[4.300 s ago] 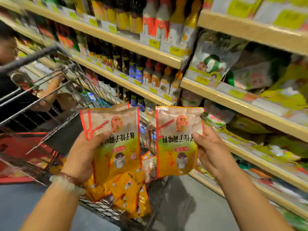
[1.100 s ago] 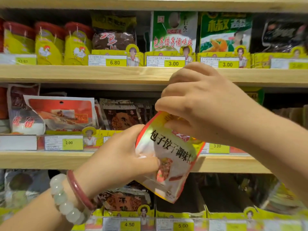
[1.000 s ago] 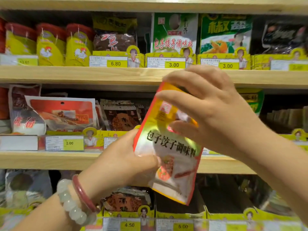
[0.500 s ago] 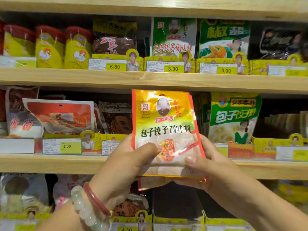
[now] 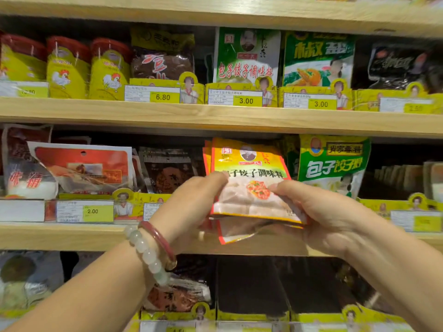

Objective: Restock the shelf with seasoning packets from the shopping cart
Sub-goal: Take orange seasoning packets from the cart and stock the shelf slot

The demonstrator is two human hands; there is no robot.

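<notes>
I hold a small stack of yellow and red seasoning packets (image 5: 249,178) upright in front of the middle shelf (image 5: 72,236), their tops reaching into the gap between a dark packet and a green one. My left hand (image 5: 191,202), with a bead bracelet and a red bangle on its wrist, pinches the stack's left edge. My right hand (image 5: 318,214) grips the lower right corner, thumb on the front. A second packet's bottom edge sticks out below the front one. The shopping cart is out of view.
A green dumpling-seasoning bag (image 5: 333,164) stands just right of the stack and a dark packet (image 5: 167,171) just left. The upper shelf (image 5: 215,116) carries yellow chicken tubs (image 5: 67,68), green bags and price tags. More packets fill the bottom shelf.
The packets were turned upright in front of the shelves, then moved forward and up to the middle shelf opening. My right hand shifted from the top edge to the lower right corner.
</notes>
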